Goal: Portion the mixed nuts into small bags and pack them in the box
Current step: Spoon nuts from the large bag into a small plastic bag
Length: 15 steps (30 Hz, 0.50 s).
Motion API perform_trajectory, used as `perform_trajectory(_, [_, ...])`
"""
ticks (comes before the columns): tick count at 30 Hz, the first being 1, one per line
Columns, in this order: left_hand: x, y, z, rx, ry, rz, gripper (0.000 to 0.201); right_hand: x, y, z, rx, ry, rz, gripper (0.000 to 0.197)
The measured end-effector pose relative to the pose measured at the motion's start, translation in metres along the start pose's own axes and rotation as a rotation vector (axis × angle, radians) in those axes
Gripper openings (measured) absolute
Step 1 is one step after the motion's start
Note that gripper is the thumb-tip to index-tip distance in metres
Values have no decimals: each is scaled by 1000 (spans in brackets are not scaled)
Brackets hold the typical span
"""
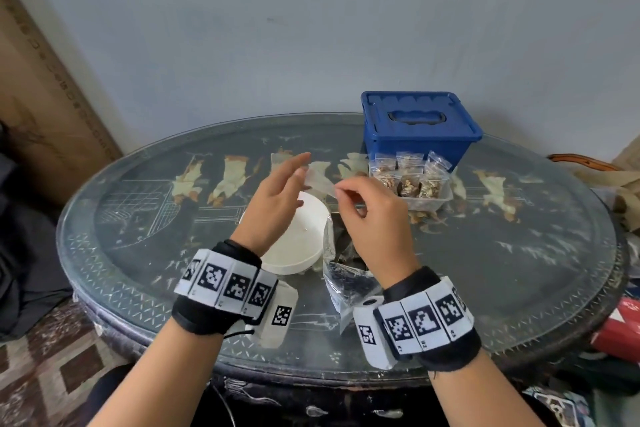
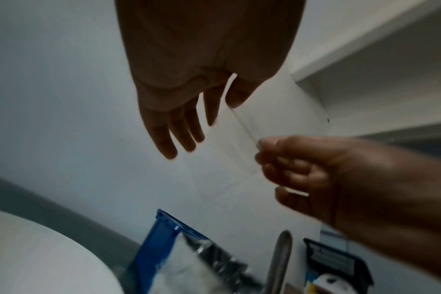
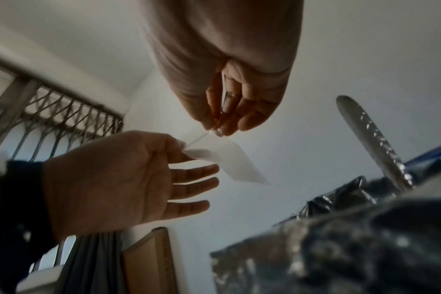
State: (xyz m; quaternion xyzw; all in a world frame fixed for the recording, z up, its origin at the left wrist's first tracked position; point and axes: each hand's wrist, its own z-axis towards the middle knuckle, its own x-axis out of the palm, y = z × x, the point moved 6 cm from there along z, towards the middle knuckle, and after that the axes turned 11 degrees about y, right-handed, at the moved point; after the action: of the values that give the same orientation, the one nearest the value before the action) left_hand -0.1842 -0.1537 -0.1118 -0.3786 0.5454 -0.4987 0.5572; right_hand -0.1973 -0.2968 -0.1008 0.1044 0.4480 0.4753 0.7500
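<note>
A small clear empty bag (image 1: pixel 320 180) hangs in the air above the white bowl (image 1: pixel 301 243), held between both hands. My left hand (image 1: pixel 304 168) pinches one top edge with thumb and forefinger, its other fingers (image 3: pixel 202 183) straight. My right hand (image 1: pixel 337 189) pinches the opposite edge of the small bag (image 3: pixel 237 165) at its fingertips (image 3: pixel 218 130). Below the hands stands the large foil bag of mixed nuts (image 1: pixel 346 277), with a metal spoon handle (image 3: pixel 373 143) sticking out of it. The blue box (image 1: pixel 415 128) sits at the back right, lid on.
A clear tray (image 1: pixel 436 203) with several filled small bags stands in front of the blue box. The round glass-topped table (image 1: pixel 519 253) ends close to my body. A cardboard sheet (image 1: pixel 41 97) leans on the wall at left, and clutter lies past the table's right edge.
</note>
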Motion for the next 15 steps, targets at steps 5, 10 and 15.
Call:
perform_trajectory(5, [10, 1, -17, 237, -45, 283, 44, -6, -3, -17, 123, -107, 142, 3])
perform_trajectory(10, [25, 15, -21, 294, 71, 500, 75, -5, -6, -30, 234, -98, 313, 4])
perform_trajectory(15, [23, 7, -25, 384, -43, 585, 73, 0, -6, -35, 292, -61, 383, 3])
